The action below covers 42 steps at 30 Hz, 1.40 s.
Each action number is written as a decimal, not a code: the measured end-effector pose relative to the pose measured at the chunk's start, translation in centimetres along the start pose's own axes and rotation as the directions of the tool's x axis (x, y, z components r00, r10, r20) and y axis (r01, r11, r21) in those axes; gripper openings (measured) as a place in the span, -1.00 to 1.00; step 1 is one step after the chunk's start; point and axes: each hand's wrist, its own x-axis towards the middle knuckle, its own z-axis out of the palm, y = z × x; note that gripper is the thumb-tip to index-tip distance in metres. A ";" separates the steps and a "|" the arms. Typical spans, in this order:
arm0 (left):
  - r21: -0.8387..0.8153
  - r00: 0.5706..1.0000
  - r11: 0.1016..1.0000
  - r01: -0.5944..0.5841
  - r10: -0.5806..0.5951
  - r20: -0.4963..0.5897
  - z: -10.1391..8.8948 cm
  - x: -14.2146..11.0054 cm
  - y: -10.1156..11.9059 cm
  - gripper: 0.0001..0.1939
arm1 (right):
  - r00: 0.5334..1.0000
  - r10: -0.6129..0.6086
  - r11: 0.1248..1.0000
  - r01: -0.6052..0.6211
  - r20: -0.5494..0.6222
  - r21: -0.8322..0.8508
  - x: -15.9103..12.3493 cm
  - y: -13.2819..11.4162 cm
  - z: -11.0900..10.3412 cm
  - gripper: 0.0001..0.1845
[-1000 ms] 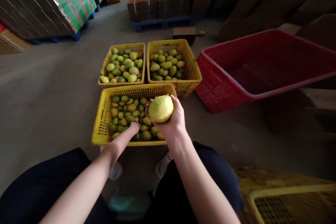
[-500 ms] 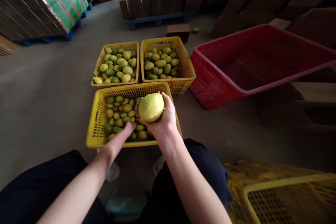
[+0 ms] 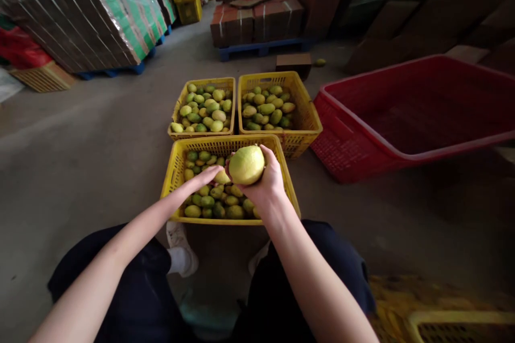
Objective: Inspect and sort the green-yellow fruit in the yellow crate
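Observation:
My right hand is wrapped round a large yellow-green lemon and holds it above the front yellow crate. Just left of it, my left hand has its fingers over a second, yellower lemon, partly hidden by the hands. Beneath both hands, the front crate contains many smaller-looking green and yellow lemons.
Behind the front crate stand a left yellow crate and a right yellow crate, both with lemons. A large red crate is to the right. Another yellow crate is at lower right. Cartons rest on a blue pallet.
My left hand has come up from among the lemons in the crate with one lemon, close to my right hand. My right hand keeps its lemon. The view has shifted left and up.

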 end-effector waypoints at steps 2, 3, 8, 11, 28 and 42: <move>0.010 1.000 1.000 -0.020 0.020 0.005 1.0 -2.0 1.9 -0.73 | 1.000 -0.004 1.000 0.004 0.000 -0.024 0.1 0.4 0.4 -0.76; -0.027 0.998 0.998 -0.055 0.055 0.034 1.5 -3.1 2.8 -0.70 | 1.000 -0.004 0.999 0.004 -0.003 -0.038 0.1 0.6 0.7 -0.75; -0.135 0.985 0.977 -0.166 0.171 0.028 3.2 -8.5 5.2 -0.62 | 1.000 -0.007 0.997 0.006 -0.015 -0.075 0.1 1.7 1.7 -0.77; -0.096 0.979 0.975 -0.201 0.197 -0.051 3.3 -10.5 5.2 -0.66 | 0.999 -0.036 0.994 0.035 -0.010 -0.108 0.1 2.3 1.9 -0.81; -0.274 0.850 0.806 -0.525 0.514 -0.117 5.6 -11.4 5.2 -0.80 | 0.488 -0.794 0.328 0.846 0.362 -0.421 1.1 7.1 1.1 -0.55; -0.054 0.662 0.660 -0.750 0.746 -0.073 4.8 -13.0 6.9 -0.68 | 0.163 -0.809 -0.061 0.932 0.565 -0.357 -0.2 8.4 2.1 -0.56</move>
